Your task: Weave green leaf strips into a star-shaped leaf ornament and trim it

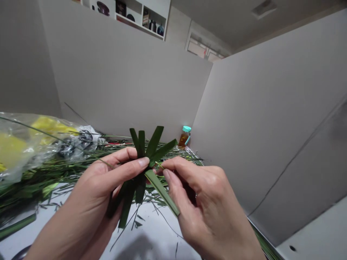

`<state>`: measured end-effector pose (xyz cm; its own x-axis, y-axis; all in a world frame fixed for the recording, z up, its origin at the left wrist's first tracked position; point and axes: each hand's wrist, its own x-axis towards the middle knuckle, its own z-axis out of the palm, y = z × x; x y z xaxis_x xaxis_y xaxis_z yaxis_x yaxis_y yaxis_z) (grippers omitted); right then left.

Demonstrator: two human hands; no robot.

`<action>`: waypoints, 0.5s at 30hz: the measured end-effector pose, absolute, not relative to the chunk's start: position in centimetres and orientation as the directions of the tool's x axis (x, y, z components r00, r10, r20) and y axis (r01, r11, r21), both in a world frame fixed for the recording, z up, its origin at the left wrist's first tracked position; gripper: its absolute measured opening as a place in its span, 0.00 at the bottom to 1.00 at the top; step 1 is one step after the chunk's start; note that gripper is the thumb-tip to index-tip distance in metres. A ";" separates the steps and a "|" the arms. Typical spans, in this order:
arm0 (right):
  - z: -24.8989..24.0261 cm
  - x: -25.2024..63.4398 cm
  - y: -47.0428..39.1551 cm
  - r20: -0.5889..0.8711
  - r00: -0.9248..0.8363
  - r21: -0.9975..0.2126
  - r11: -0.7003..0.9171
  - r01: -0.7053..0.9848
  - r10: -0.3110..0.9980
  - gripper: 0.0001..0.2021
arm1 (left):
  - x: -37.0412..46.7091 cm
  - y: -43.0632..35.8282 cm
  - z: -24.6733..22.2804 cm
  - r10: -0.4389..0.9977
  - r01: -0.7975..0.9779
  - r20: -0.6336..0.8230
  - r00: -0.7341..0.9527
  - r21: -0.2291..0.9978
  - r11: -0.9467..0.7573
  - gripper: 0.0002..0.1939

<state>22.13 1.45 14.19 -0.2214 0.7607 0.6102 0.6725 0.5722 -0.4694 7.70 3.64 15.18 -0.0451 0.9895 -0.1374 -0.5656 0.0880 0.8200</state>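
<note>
A bundle of green leaf strips fans out above and below the grip of my left hand. The thumb presses on the strips' crossing point, with the fingers behind. My right hand is closed, thumb and forefinger pinching a thin pale-green strand close to that crossing. One wider folded leaf strip slants down from the centre towards the right thumb. The right hand's other fingers are curled and partly hidden.
Long leaves and cut stems are heaped across the table's back and left. A clear plastic bag with yellow contents lies at left. A bottle with a turquoise lid stands by the corner of grey partitions. Leaf scraps litter the white tabletop.
</note>
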 end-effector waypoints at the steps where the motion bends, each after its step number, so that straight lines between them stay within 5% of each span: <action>1: 14.2 22.1 1.5 0.612 -0.223 -0.465 0.573 0.675 0.759 0.10 | 7.7 3.6 15.2 0.986 -0.569 -0.153 -0.069 0.818 0.087 0.14; 15: 14.2 22.1 1.3 0.631 -0.232 -0.450 0.593 0.668 0.740 0.10 | 7.9 3.6 15.5 0.973 -0.673 -0.226 -0.053 0.728 0.132 0.10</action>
